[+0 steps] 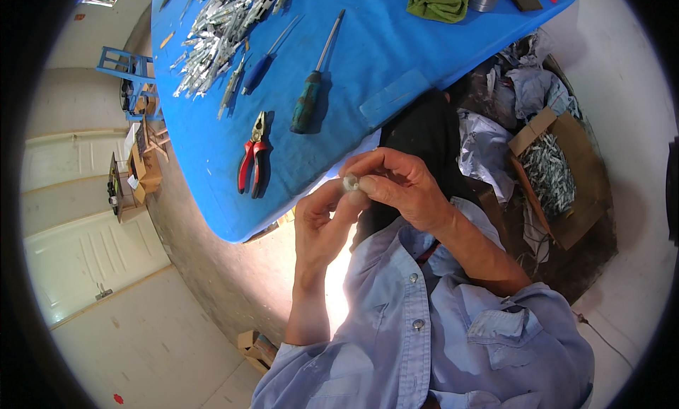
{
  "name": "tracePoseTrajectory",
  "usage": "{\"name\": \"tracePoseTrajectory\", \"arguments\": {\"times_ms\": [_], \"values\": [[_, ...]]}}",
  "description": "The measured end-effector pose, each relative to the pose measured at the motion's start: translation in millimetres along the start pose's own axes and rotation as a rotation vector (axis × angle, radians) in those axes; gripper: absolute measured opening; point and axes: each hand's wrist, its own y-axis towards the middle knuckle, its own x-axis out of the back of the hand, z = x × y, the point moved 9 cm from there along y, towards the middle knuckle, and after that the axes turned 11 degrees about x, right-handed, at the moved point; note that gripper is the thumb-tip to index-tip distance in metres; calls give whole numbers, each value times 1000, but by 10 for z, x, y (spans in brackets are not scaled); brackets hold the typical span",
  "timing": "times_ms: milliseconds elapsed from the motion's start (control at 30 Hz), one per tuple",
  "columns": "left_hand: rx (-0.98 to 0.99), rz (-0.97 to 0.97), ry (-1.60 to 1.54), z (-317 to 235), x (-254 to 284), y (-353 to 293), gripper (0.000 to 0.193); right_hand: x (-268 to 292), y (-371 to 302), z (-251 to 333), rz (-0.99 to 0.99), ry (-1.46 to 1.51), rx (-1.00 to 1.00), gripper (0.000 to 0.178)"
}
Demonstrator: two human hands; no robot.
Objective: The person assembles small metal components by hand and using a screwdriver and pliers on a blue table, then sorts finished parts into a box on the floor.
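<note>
So the small clear piece (351,183) is up between your 2 hands, at the desk's near edge as seen from above. Your left hand (320,219) has it pinched from the left between thumb and fingers, and your right hand (412,188) pinches it from the right, thumb on top. Looks like light, hard plastic to me, so probably stiff, a bit slippery and maybe crackable. I'd hold it by the rim with fingertips and go easy on the squeeze.

Far of your hands on the blue desk (205,165): red-handled pliers (256,156), then a green screwdriver (307,101) and a blue screwdriver (259,74), with a metal pile (230,34) farther left, cut off at the far edge. An open carton (593,209) of metal bits sits right.

Your fingertips hide most of the piece, and glare blurs its shape, so can't tell what's inside.
</note>
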Motion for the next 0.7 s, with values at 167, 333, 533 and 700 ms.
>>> {"name": "tracePoseTrajectory", "arguments": {"times_ms": [167,333,533,700], "values": [[-88,-184,195,-107,30,-28,26,80,-39,34,-63,-47,26,24],[-199,-321,315,-303,-50,-113,29,123,-95,26,-111,-39,56,22],[-381,-285,509,-449,-129,-142,30,244,-136,7,-148,-21,22,22],[-316,-294,321,-358,-172,-131,24,280,-220,-84,-215,-48,-121,25]]}}
